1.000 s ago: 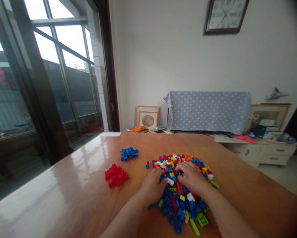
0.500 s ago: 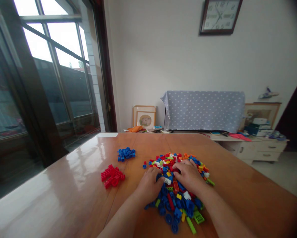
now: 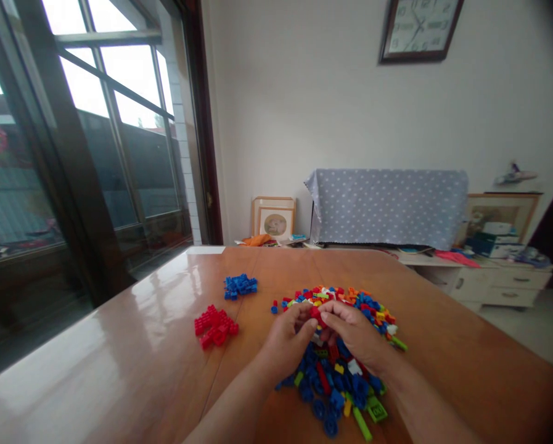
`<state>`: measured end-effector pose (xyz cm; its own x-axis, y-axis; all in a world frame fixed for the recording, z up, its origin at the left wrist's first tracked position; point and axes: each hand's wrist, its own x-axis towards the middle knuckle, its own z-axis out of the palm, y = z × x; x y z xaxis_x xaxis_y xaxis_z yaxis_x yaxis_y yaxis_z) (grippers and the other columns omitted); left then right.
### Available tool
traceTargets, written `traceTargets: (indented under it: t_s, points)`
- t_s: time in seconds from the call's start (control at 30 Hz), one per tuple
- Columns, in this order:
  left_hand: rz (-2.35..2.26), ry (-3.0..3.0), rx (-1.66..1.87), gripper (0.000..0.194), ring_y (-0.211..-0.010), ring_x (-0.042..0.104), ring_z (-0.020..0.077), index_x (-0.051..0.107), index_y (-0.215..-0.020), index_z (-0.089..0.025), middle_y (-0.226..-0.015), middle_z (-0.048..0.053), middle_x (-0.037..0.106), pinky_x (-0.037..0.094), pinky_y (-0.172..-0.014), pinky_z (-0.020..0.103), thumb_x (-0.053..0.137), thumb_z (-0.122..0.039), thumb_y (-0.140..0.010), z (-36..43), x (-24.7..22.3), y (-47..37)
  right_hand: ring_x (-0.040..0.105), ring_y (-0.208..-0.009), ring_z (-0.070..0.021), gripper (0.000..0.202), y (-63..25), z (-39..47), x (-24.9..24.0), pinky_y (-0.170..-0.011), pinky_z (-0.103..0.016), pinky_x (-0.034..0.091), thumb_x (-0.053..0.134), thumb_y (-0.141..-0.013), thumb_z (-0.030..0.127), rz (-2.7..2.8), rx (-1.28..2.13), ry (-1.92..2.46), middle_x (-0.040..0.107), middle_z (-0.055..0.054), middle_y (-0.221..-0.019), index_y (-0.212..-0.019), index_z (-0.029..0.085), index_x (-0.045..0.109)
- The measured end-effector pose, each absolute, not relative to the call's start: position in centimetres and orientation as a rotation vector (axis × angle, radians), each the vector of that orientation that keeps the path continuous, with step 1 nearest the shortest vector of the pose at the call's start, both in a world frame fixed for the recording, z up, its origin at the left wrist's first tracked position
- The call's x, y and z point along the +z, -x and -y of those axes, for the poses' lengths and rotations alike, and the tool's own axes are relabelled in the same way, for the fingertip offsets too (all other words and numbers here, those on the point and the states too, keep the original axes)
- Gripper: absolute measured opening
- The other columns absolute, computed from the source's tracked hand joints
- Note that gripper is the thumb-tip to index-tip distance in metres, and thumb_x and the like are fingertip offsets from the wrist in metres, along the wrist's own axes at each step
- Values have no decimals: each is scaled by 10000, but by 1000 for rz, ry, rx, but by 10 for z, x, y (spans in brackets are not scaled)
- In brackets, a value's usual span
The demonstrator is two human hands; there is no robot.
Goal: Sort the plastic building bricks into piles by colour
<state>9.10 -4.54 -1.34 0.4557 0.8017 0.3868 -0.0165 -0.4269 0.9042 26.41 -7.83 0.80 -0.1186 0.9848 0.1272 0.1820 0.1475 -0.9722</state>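
Observation:
Over a large pile of mixed bricks (image 3: 322,376), my left hand (image 3: 291,338) and my right hand (image 3: 350,330) meet, both closed on a small red brick (image 3: 316,314) between their fingertips. The pile holds blue, red, white, yellow, orange and green pieces; the hands hide its middle. To the left of the hands lies a cluster of red bricks (image 3: 215,327). Behind that cluster sits a smaller group of blue bricks (image 3: 240,287).
The brown wooden table (image 3: 151,357) reflects light from the window on the left. Beyond its far edge stand framed pictures (image 3: 275,223), a cloth-covered object (image 3: 387,206) and a white cabinet (image 3: 512,287). A clock (image 3: 419,28) hangs on the wall.
My hands have come together, and a red brick is now held between them. The whole view has shifted slightly, with the room and table appearing further right.

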Motion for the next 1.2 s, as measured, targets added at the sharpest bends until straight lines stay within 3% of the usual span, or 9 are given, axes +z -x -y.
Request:
traceTargets:
  t_s: [0.13,0.27,0.5,0.63,0.73,0.9,1.03,1.1,1.2]
  points:
    - [-762,-1689,1094,211,-754,625,152,619,-1038,-170,-845,29,672,491,-661,240,574,-325,-902,42,-15,-90,650,-727,-173,360,-262,78,5,-640,-284,501,577,-869,513,1519,1098,1174,678,0,-800,-1050,206,628]
    - [-940,-1722,1133,153,-678,591,132,612,-990,-177,-766,-1,638,443,-593,216,571,-252,-864,35,-16,-82,636,-739,-168,337,-265,75,0,-649,-283,498,605,-853,493,1519,1032,1224,667,0,-808,-1019,201,636]
    - [-1704,-2138,978,144,-924,621,247,646,-937,-215,-961,80,687,440,-794,344,543,-235,-838,19,-10,-42,672,-903,-215,422,-271,72,-5,-751,-334,529,611,-840,487,1432,975,1254,708,-56,-986,-1147,199,641]
    - [-2160,-2225,733,196,-1098,542,369,677,-949,-208,-1117,153,665,384,-906,503,526,-262,-837,15,-2,-18,661,-830,-196,410,-272,72,-7,-711,-314,509,596,-859,479,1435,970,1296,706,-35,-904,-1149,193,636]
    - [-2305,-2169,576,230,-1120,516,403,702,-947,-195,-1148,175,651,381,-894,540,512,-229,-822,11,0,-5,644,-796,-185,395,-273,71,-8,-692,-303,495,591,-873,467,1440,977,1292,692,-21,-872,-1149,186,624]
    - [-2301,-2164,606,301,-1129,527,387,712,-1002,-185,-1163,165,646,410,-909,516,469,-170,-824,6,-6,-4,651,-831,-189,368,-274,71,-9,-716,-307,495,588,-884,463,1413,972,1307,693,-23,-923,-1130,192,624]
    - [-1893,-2233,887,419,-1208,547,278,644,-1210,-139,-1275,162,618,405,-1034,374,402,-140,-868,3,-20,-25,649,-853,-199,340,-275,69,-9,-735,-316,499,591,-883,469,1415,942,1298,695,-31,-923,-1071,190,643]
    - [-1690,-2184,937,453,-1343,461,267,582,-1309,-101,-1408,179,542,339,-1123,333,419,-230,-907,1,-30,-39,649,-859,-204,343,-276,68,-10,-736,-319,503,590,-884,478,1406,943,1295,699,-32,-919,-1072,195,640]
    - [-1618,-1985,872,624,-1490,232,315,434,-1439,-26,-1563,230,337,229,-1199,375,456,-364,-915,-3,-44,-54,652,-874,-210,354,-277,67,-11,-739,-320,507,584,-887,490,1396,952,1296,707,-38,-930,-1083,199,635]
